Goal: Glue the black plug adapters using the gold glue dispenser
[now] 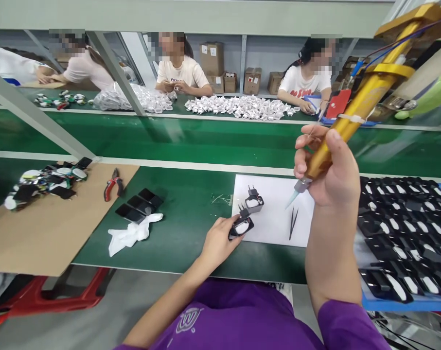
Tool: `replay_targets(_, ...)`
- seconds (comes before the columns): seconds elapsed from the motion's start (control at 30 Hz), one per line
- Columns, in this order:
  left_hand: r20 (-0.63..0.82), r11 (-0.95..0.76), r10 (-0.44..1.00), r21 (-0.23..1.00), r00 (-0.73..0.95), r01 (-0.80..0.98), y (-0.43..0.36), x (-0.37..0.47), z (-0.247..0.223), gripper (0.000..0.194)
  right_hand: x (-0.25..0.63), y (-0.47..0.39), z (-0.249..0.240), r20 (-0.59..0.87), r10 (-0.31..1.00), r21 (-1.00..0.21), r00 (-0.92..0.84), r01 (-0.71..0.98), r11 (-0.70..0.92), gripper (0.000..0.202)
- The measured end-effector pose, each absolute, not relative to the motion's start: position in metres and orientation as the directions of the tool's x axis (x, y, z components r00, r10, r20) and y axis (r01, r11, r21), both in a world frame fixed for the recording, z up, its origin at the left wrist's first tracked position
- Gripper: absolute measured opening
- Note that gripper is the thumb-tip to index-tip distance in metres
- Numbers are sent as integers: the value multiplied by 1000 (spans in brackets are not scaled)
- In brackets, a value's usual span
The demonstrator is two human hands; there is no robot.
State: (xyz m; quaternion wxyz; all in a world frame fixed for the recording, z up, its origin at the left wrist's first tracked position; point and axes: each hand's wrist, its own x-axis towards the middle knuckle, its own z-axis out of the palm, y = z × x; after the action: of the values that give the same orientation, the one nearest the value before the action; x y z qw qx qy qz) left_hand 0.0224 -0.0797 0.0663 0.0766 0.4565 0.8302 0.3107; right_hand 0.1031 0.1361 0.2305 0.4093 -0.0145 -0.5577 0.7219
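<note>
My left hand (220, 238) grips a black charger housing (241, 226) with two metal prongs, at the left edge of a white sheet (274, 194) on the green bench. A second black housing (254, 201) stands just behind it on the sheet. My right hand (329, 165) is raised above the sheet and holds a gold dispensing tool (366, 92) like a pen. Its pale tapered nozzle (292, 198) points down and left, a short way right of the housings. Black tweezers (293, 222) lie on the sheet under that hand.
A blue tray (406, 304) with several black housings fills the right. To the left lie black square parts (138, 204), a white cloth (131, 234), red pliers (113, 184) and a parts heap (45, 182) on cardboard (41, 233). People work across the belt among white parts (238, 107).
</note>
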Motion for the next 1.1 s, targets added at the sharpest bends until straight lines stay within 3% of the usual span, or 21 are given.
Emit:
replay_targets(0.17,270,233,807,671,-525,704,-77,31,92,47,102,124,239,423,588,-809,-690,-579,-97,29)
replay_targets(0.33,331,111,808,727,-488,678,-57,43,116,44,102,113,239,423,648,-816,-633,-577,-30,31)
replay_targets(0.8,318,123,795,750,-517,650,-39,55,142,42,109,109,236,428,677,-819,-599,-574,10,40)
replay_targets(1.1,295,130,796,769,-528,626,-37,55,138,40,108,109,234,451,663,-825,-598,-563,54,35)
